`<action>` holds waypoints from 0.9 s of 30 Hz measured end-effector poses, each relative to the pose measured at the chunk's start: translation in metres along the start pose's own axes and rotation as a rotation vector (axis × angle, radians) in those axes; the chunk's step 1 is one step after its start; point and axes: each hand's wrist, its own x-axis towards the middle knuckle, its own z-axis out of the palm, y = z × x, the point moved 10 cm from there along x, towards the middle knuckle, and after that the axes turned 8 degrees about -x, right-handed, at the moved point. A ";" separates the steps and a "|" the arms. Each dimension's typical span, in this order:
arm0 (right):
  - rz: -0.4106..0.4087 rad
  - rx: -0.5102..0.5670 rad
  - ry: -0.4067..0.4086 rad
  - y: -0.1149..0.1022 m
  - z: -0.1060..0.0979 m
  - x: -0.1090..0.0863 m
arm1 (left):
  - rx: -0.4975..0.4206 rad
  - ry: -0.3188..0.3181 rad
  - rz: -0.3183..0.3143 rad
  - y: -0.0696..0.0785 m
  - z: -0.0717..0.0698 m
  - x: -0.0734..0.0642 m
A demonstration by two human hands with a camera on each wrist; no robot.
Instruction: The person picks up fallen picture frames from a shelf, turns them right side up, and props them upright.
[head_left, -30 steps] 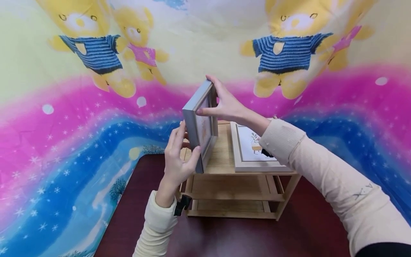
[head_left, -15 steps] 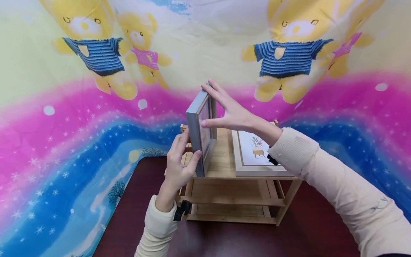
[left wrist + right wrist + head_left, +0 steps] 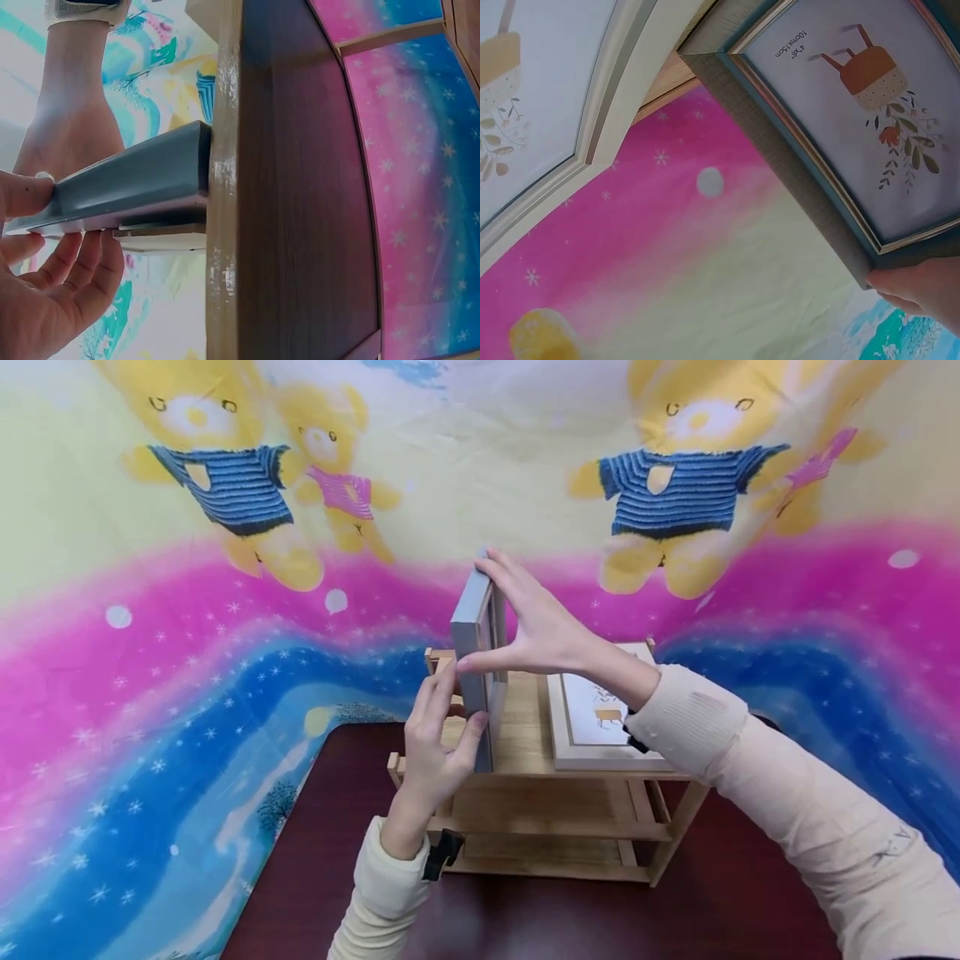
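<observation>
A grey picture frame (image 3: 474, 697) stands upright on the top board of a wooden rack (image 3: 528, 718), seen nearly edge-on in the head view. My left hand (image 3: 437, 756) holds its near side edge, thumb on the right and fingers on the left. Above it, my right hand (image 3: 551, 631) spans the top, with fingers at the far upper corner and the thumb at the near edge. In the right wrist view, the grey frame's picture (image 3: 900, 97) of a plant in a pot on legs shows. A white picture frame (image 3: 566, 757) lies flat to the right, partly under the right forearm.
The rack has lower shelves (image 3: 551, 810) and small posts (image 3: 395, 768) at its left end. It stands on a dark red table (image 3: 300, 860). Behind hangs a backdrop cloth (image 3: 480, 468) with bears.
The grey frame has shifted a little right and turned more edge-on to the head view. My left hand moves right with it. My right thumb has come down from the picture side to the near edge.
</observation>
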 end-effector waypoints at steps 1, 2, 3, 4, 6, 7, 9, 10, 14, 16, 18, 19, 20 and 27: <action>-0.001 -0.001 0.000 0.000 -0.001 0.000 | -0.008 0.005 -0.002 0.000 0.000 0.000; -0.004 0.002 0.000 0.000 -0.001 0.000 | -0.019 0.008 -0.008 0.000 -0.001 0.000; -0.009 0.001 0.000 0.000 -0.002 0.000 | -0.032 0.011 -0.013 -0.001 -0.001 0.000; -0.014 0.002 -0.001 0.000 -0.002 0.001 | -0.052 0.018 -0.021 -0.002 -0.003 -0.001; -0.024 0.002 -0.008 -0.001 -0.002 0.002 | -0.092 0.033 -0.042 -0.005 -0.006 -0.001; -0.028 0.002 -0.011 -0.001 -0.002 0.003 | -0.117 0.037 -0.055 -0.007 -0.007 -0.002; -0.033 0.003 -0.018 0.000 -0.002 0.004 | -0.169 0.043 -0.086 -0.011 -0.008 -0.003; -0.036 0.003 -0.021 0.000 -0.002 0.004 | -0.190 0.048 -0.103 -0.014 -0.009 -0.003; -0.062 -0.005 -0.024 -0.001 -0.004 0.006 | -0.210 0.064 -0.164 -0.022 -0.010 -0.002; -0.075 -0.013 -0.025 -0.001 -0.005 0.007 | -0.183 0.055 -0.209 -0.024 -0.010 0.000; -0.090 -0.015 -0.029 -0.002 -0.006 0.007 | -0.158 0.027 -0.270 -0.024 -0.008 0.003; -0.098 -0.015 -0.032 -0.002 -0.006 0.007 | -0.148 0.011 -0.305 -0.023 -0.007 0.005; -0.104 -0.019 -0.033 -0.002 -0.007 0.008 | -0.137 -0.006 -0.339 -0.023 -0.005 0.006; -0.157 -0.008 -0.033 -0.002 -0.010 0.007 | -0.085 -0.101 -0.458 -0.031 0.003 0.005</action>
